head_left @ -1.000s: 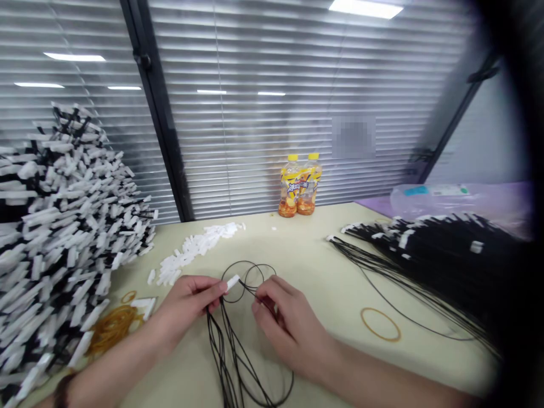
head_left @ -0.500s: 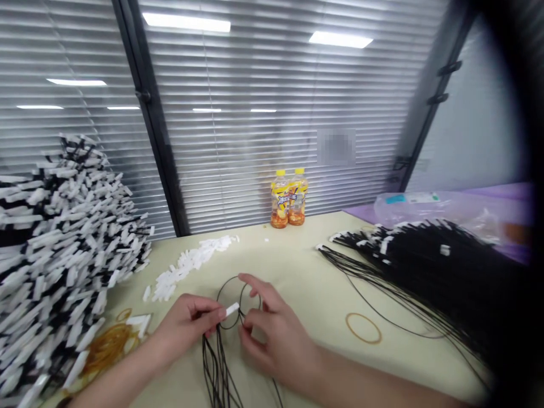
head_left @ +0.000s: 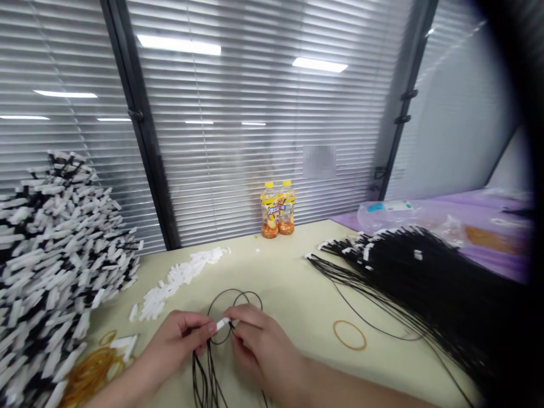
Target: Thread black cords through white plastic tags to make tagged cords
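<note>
Working left to right: at the far left stands a tall heap of black cords with white tags (head_left: 55,255), with a tangle of amber rubber bands (head_left: 91,371) at its foot and a loose drift of white tags (head_left: 178,277) on the cream table (head_left: 297,283) just beyond. My left hand (head_left: 176,345) comes in from the lower left, wrist low and fingers curled, with thumb and forefinger pinched firmly on one small white tag (head_left: 222,324). That tag looks light, stiff and easily dropped, so I judge its body the place to hold it, leaving its end free. A thin black cord (head_left: 232,290) stands in loops above the tag, and its strands trail down toward me; it should handle light, limp and springy, apt to tangle unless held close to the tag. My right hand (head_left: 263,351) enters from the lower right, fingers curled inward and almost closed, meeting the tag's right end where the cord runs. They hide whether they grip cord or tag, so I cannot tell. Farther on stand two yellow-capped drink bottles (head_left: 276,209) by the blinds, a single rubber band (head_left: 349,335) on the table, and a dense bundle of black cords (head_left: 416,277) at the right.
</note>
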Demonstrator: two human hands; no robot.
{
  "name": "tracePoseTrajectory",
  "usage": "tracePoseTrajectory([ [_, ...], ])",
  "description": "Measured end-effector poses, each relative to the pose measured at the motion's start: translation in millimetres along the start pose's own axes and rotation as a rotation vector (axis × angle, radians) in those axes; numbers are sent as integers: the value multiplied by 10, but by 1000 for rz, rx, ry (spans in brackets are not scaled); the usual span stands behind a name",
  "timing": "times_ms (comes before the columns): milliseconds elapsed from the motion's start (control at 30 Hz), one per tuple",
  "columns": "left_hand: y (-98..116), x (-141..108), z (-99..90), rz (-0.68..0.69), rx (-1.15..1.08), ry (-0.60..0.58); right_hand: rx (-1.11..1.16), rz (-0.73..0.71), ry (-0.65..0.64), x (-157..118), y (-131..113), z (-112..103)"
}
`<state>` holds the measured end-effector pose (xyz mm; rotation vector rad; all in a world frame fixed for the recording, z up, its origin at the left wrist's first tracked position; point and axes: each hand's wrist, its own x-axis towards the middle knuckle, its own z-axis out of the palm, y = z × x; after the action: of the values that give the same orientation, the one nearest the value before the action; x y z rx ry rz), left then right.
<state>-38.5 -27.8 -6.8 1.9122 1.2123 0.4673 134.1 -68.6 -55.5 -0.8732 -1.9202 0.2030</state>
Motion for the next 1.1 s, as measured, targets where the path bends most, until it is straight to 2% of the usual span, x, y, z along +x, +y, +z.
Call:
tracePoseTrajectory([
  [233,-13,-2,6,-1,-53,33,57,46,-17,-24,34,3],
  [433,-89,2,-12,-30,-261,137,51,96,48,-80,-3,-40],
  [633,-88,100,-274,-76,-534,352,108,98,114,-90,13,-28],
  [700,-13,83,-389,-56,-576,372,220,154,15,-70,64,-14],
  [800,168,-40,-483,16,-559,324,551,315,-227,-31,148,-4],
  [867,319,-167,-468,67,-464,255,811,407,-323,-8,192,-9],
  [933,464,-288,-396,110,-315,155,1029,459,-316,13,236,-28],
  [1000,563,-361,-287,139,-165,11,1221,489,-228,36,302,-68],
  [1100,547,-348,-105,118,1,-158,1401,600,-90,80,468,-180],
])
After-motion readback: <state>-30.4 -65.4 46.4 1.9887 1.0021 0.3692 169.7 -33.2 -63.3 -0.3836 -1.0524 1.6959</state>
